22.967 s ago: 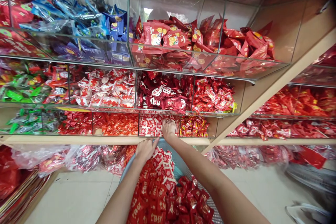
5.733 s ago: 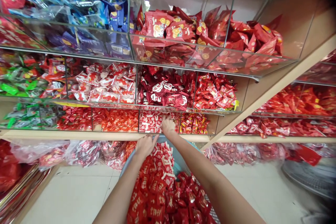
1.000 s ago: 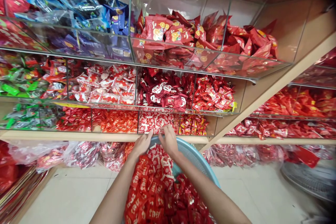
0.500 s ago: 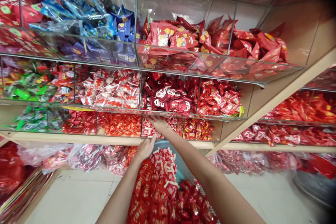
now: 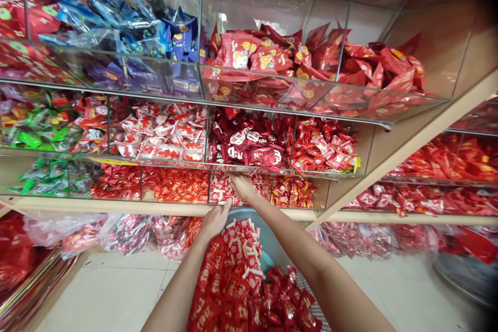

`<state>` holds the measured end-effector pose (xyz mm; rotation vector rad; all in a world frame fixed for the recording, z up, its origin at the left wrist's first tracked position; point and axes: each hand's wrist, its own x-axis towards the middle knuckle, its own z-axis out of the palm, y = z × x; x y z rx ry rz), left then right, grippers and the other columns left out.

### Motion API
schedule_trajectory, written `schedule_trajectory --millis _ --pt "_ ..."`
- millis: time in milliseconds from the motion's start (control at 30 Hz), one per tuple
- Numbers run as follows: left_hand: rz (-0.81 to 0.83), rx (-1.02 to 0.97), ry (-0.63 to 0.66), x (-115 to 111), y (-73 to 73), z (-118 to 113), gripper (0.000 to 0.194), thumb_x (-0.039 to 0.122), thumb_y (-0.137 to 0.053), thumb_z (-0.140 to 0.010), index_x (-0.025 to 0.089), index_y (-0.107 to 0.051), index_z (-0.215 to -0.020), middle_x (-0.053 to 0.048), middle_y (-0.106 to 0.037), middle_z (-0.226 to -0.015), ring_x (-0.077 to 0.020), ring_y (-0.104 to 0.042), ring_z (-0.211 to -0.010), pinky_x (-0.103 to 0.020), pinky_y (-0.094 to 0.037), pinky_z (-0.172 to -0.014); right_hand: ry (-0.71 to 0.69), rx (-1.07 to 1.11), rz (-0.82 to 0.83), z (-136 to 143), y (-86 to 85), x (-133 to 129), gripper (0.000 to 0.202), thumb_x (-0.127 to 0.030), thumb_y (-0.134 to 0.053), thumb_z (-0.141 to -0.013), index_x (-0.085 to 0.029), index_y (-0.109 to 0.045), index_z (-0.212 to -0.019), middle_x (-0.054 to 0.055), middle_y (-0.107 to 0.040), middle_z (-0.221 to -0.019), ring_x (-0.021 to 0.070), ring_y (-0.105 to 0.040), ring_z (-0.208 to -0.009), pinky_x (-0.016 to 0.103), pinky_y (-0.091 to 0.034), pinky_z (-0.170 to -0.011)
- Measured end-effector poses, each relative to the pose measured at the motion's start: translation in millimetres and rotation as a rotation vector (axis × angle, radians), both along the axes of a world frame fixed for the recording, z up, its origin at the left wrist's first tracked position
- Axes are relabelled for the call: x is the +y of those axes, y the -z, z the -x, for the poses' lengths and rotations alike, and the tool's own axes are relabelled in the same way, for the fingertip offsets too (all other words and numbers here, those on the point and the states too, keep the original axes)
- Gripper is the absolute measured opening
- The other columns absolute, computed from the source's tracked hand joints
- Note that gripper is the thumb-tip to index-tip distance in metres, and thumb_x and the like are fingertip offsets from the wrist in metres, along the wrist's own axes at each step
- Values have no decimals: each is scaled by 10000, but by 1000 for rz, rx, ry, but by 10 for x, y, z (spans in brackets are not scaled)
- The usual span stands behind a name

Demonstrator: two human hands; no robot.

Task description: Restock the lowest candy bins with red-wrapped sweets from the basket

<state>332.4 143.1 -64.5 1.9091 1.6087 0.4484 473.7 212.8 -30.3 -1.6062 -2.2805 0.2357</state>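
My left hand point(image 5: 216, 220) grips the far rim of a grey-blue plastic basket point(image 5: 278, 244), thumb up along the edge. Small red-and-white packets point(image 5: 245, 241) lie inside, with larger red wrapped sweets point(image 5: 218, 285) and shiny dark red sweets point(image 5: 282, 301) nearer me. Over the basket my right arm reaches forward. My right hand point(image 5: 243, 187) is in a bottom-row bin of red-and-white wrapped sweets point(image 5: 221, 188), under the shelf above. Its fingers point down among the sweets and are mostly hidden, so their grip does not show.
Glass dividers split the shelves into bins. Overhead is a glass shelf edge point(image 5: 249, 167) close to my right hand. A wooden lip point(image 5: 163, 209) runs along the bottom. Bagged sweets point(image 5: 126, 231) sit beneath it. A slanting wooden post point(image 5: 424, 142) stands at right.
My right hand has shifted slightly right and turned its fingers down into the bin, where before they stretched flat to the left. My left hand and the basket stay put.
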Motion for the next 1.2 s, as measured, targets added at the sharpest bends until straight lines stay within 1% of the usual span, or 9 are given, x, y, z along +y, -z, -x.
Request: schedule_trajectory --millis 100,200,333,467,600,733,867,1000,1200 --pt "7 -5 1 -5 5 1 663 582 -138 -823 164 -604 -604 -117 -650 -699 -230 -594 -707 -290 -372 -645 165 336 34 -27 21 2 304 -205 -448 -792 -151 -546 -1074 100 -619 -997 215 -565 -907 324 -432 -787" --pt "29 -24 13 -13 9 5 655 575 -130 -827 177 -569 -548 -84 -619 -601 -204 -570 -610 -278 -364 -607 275 781 122 -56 30 -112 283 -236 -475 -747 -135 -564 -996 56 -632 -813 177 -593 -726 299 -473 -663" --pt "13 -44 15 -20 -8 6 633 570 -143 -829 190 -558 -541 -71 -624 -608 -196 -567 -623 -265 -356 -604 244 1261 349 -142 12 -505 325 -296 -571 -684 -169 -559 -983 -8 -611 -675 134 -597 -638 276 -490 -633" --pt "23 -58 27 -17 -36 -4 660 579 -124 -827 182 -580 -562 -79 -635 -632 -196 -570 -639 -261 -355 -606 249 1442 486 -266 37 -997 397 -332 -672 -630 -177 -560 -978 -9 -620 -666 126 -607 -656 295 -490 -700" --pt "28 -64 28 -18 -46 -6 661 578 -140 -827 175 -596 -572 -80 -626 -613 -198 -568 -632 -266 -358 -616 323 1452 517 -351 191 -1374 452 -355 -719 -586 -172 -545 -961 -7 -630 -677 121 -600 -619 308 -494 -691" --pt "52 -101 62 -19 -30 8 643 560 -154 -834 173 -611 -599 -69 -631 -608 -191 -571 -614 -268 -371 -637 341 1363 487 -405 389 -1557 470 -399 -719 -563 -168 -559 -940 3 -634 -749 161 -620 -688 340 -501 -711" --pt "22 -82 45 -19 -15 11 634 560 -159 -831 172 -586 -568 -79 -630 -613 -199 -572 -621 -275 -374 -641 334 1070 361 -457 507 -1567 436 -414 -643 -634 -167 -570 -986 56 -638 -930 190 -625 -712 353 -503 -683" --pt "30 -62 42 -21 -27 5 637 558 -155 -830 177 -586 -559 -84 -632 -618 -207 -575 -633 -278 -372 -645 353 733 164 -448 524 -1490 336 -345 -569 -714 -201 -584 -1017 53 -648 -940 222 -601 -829 374 -464 -758" --pt "18 -64 37 -31 -60 -2 637 546 -157 -836 175 -603 -574 -86 -632 -624 -207 -573 -648 -277 -369 -650 270 583 6 -335 521 -1397 248 -250 -529 -759 -197 -592 -993 66 -600 -990 206 -558 -911 333 -427 -821"
